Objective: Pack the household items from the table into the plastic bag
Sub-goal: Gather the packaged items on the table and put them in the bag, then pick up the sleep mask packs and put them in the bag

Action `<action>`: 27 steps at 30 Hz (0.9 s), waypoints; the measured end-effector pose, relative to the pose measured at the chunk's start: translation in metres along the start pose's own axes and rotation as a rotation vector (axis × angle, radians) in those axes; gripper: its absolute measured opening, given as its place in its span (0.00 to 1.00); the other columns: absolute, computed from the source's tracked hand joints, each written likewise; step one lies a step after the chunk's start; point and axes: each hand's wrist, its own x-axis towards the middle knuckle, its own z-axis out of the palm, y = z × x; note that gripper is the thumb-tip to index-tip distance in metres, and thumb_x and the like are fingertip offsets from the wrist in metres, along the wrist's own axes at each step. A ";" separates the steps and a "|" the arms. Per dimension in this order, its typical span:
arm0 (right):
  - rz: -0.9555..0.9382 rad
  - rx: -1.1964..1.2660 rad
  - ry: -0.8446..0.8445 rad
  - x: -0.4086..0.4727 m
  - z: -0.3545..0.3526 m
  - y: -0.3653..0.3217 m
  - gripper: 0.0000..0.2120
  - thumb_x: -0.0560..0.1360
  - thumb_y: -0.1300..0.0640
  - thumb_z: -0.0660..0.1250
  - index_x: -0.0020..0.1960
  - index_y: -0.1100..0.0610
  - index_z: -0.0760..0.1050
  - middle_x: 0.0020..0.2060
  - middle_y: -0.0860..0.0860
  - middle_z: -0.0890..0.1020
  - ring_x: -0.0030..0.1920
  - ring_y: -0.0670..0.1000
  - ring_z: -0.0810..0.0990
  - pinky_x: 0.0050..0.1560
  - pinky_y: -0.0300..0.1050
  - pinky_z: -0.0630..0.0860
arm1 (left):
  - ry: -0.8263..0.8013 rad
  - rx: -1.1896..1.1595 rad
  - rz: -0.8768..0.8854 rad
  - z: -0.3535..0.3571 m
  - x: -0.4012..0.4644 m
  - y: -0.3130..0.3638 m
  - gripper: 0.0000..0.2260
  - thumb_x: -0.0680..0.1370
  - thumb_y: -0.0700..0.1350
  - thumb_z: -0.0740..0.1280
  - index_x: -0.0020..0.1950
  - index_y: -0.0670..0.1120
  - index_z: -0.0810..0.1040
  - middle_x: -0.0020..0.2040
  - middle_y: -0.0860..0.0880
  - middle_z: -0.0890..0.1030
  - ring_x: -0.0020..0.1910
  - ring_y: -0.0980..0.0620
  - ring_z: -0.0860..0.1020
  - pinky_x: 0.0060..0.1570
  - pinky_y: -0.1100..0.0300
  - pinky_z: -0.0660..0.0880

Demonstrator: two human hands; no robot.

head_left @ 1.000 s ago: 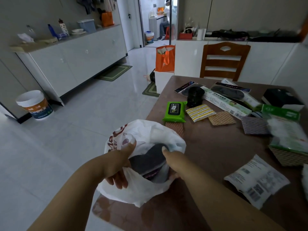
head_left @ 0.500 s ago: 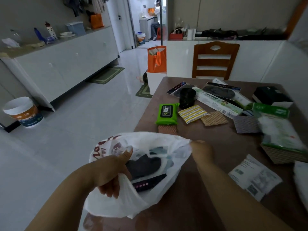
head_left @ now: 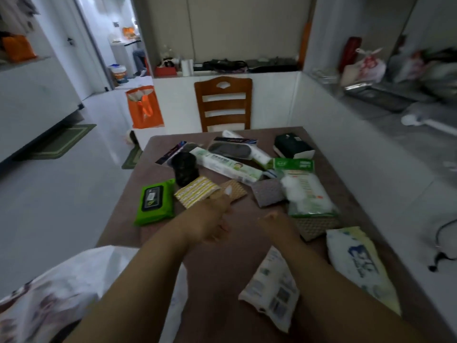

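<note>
The white printed plastic bag (head_left: 61, 290) lies slumped at the near left corner of the brown table (head_left: 249, 214), with no hand on it. My left hand (head_left: 210, 219) reaches forward, its fingertip touching the tan woven pad (head_left: 237, 191) beside the yellow striped cloth (head_left: 195, 194). My right hand (head_left: 277, 225) hovers with curled fingers just left of the green cotton pack (head_left: 306, 199); blur hides whether it holds anything. A green wipes pack (head_left: 154, 205), a grey pad (head_left: 268, 195), a black roll (head_left: 184, 167) and a toothpaste box (head_left: 230, 167) lie ahead.
A white printed packet (head_left: 272, 290) lies under my right forearm, and a tissue pack (head_left: 361, 266) sits at the near right. A black box (head_left: 291, 146) stands at the far right of the table. A wooden chair (head_left: 223, 102) is behind the table, an orange bag (head_left: 144, 107) on the floor.
Both hands have let go of the plastic bag and moved forward over the table items. The bag now rests at the near left corner, and my view has swung right.
</note>
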 end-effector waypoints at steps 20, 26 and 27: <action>0.179 0.047 0.152 0.144 -0.108 0.022 0.20 0.73 0.53 0.70 0.58 0.65 0.76 0.54 0.62 0.81 0.49 0.60 0.81 0.51 0.53 0.78 | 0.011 -0.538 -0.316 0.066 0.145 0.013 0.16 0.80 0.48 0.59 0.34 0.45 0.68 0.32 0.46 0.67 0.29 0.52 0.65 0.30 0.61 0.63; 0.109 0.504 -0.248 0.102 -0.069 -0.026 0.08 0.74 0.56 0.69 0.42 0.61 0.77 0.41 0.59 0.83 0.42 0.59 0.83 0.52 0.61 0.80 | -0.038 -0.815 -0.265 0.055 0.157 0.004 0.11 0.77 0.48 0.66 0.53 0.41 0.79 0.50 0.40 0.84 0.48 0.40 0.83 0.46 0.47 0.80; 0.098 0.459 -0.262 0.107 -0.062 -0.032 0.12 0.76 0.51 0.67 0.44 0.61 0.78 0.43 0.59 0.84 0.44 0.60 0.83 0.53 0.60 0.80 | -0.020 -0.815 -0.264 0.049 0.158 0.000 0.08 0.77 0.44 0.67 0.53 0.41 0.78 0.50 0.39 0.85 0.48 0.40 0.83 0.45 0.45 0.80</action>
